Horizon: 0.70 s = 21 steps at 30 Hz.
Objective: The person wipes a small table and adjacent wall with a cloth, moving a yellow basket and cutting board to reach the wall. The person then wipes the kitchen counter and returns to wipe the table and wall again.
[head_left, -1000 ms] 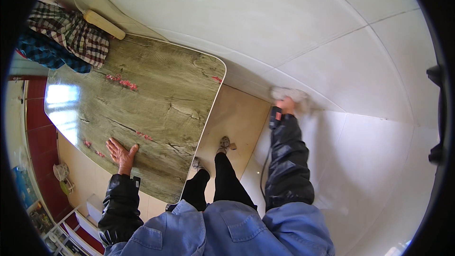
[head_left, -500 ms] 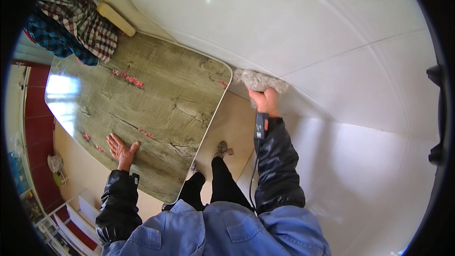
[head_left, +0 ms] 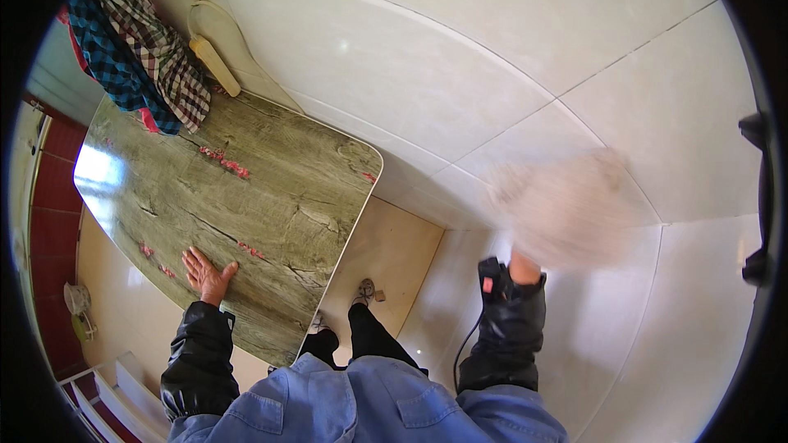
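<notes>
My left hand (head_left: 209, 277) lies flat with fingers spread on the wood-patterned tabletop (head_left: 279, 189), which has pale edging and small red flower prints. Off to the right, a fluffy pinkish-grey rag (head_left: 566, 209) is smeared by motion against the white tiled wall (head_left: 460, 57). My right hand (head_left: 525, 268) grips this rag; it covers my fingers, and only the back of the hand near the wrist shows. Black sleeves cover both forearms, and a small dark device with a cable sits at my right wrist.
Checked cloths (head_left: 148, 57) hang over the table's far left corner, beside a yellowish power strip (head_left: 215, 66) with a cord along the wall. A white rack (head_left: 123, 398) stands at the lower left. Beige floor (head_left: 402, 238) lies right of the table.
My right hand has swept the rag rightward and somewhat nearer, from beside the table's corner across the tiles. The view has shifted a little; my left hand stays flat on the table.
</notes>
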{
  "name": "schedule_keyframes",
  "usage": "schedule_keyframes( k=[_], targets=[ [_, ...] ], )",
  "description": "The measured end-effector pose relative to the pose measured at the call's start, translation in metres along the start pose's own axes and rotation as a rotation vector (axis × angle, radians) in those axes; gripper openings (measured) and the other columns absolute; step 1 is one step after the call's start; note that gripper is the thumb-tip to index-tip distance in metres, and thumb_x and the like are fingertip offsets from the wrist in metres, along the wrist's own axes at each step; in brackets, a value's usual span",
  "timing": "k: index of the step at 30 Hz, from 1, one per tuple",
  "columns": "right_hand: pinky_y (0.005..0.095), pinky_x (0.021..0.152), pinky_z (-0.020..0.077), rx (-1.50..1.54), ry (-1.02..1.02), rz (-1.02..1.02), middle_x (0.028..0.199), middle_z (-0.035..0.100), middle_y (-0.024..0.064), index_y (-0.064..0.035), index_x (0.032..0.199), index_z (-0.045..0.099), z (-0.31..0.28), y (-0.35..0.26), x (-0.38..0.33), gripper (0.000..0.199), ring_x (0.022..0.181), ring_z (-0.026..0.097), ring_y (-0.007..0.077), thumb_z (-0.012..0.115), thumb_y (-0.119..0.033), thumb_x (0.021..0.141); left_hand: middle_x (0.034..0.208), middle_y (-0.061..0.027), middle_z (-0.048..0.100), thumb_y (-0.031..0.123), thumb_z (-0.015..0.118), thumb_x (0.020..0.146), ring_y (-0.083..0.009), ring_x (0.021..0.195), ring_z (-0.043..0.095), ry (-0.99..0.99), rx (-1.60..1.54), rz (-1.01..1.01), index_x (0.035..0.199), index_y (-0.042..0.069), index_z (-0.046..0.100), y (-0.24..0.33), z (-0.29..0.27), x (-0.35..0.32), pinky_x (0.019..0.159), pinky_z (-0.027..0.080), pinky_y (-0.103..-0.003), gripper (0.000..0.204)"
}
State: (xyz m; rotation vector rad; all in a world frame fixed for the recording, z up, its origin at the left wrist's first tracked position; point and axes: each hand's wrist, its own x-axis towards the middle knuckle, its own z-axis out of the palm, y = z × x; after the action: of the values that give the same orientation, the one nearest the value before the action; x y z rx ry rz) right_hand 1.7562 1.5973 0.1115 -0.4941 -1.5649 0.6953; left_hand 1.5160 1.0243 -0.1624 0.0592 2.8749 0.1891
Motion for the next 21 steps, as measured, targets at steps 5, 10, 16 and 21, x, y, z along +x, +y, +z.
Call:
schedule_keyframes(
  k=[5,10,16,21],
  targets=[
    [0.0517,0.104,0.0402,-0.448,-0.441,-0.489,0.132,0.06,0.0096,-0.0156,0.127,0.068,0.047,0.096,-0.019,0.044,0.123,0.054,0.0337,0.073,-0.016,0.084,0.165,-0.0251,-0.002,0.07,0.076,0.068,-0.0386,0.153,-0.007,0.005,0.024,-0.001,0.158,0.001,0.002,0.002,-0.002,0.001,0.117,0.003,-0.061,0.135],
    [0.0536,0.106,0.0395,-0.511,-0.779,-0.713,0.131,0.062,0.0089,-0.0143,0.12,0.072,0.06,0.131,-0.086,0.037,0.122,0.055,0.0342,0.071,-0.011,0.083,0.165,-0.0249,-0.003,0.068,0.078,0.067,-0.0387,0.153,-0.007,-0.012,0.006,-0.005,0.158,0.001,0.001,0.004,-0.004,0.001,0.117,0.004,-0.061,0.136],
    [0.0493,0.101,0.044,-0.673,-0.568,-0.704,0.123,0.065,0.0094,-0.0133,0.108,0.076,0.049,0.046,-0.055,0.029,0.116,0.058,0.0326,0.066,-0.005,0.082,0.165,-0.0252,-0.002,0.069,0.078,0.066,-0.0387,0.153,-0.007,-0.002,-0.052,-0.006,0.158,0.001,0.001,0.007,-0.007,-0.003,0.118,0.004,-0.06,0.138],
    [0.0459,0.096,0.0464,-0.665,-0.359,-0.744,0.12,0.065,0.0115,-0.0124,0.104,0.076,0.071,0.04,0.001,0.026,0.112,0.057,0.0341,0.066,-0.003,0.082,0.165,-0.0259,-0.002,0.069,0.079,0.065,-0.0389,0.153,-0.007,-0.006,-0.029,-0.011,0.158,-0.002,0.002,0.011,-0.014,-0.005,0.117,0.005,-0.061,0.139]
  ],
)
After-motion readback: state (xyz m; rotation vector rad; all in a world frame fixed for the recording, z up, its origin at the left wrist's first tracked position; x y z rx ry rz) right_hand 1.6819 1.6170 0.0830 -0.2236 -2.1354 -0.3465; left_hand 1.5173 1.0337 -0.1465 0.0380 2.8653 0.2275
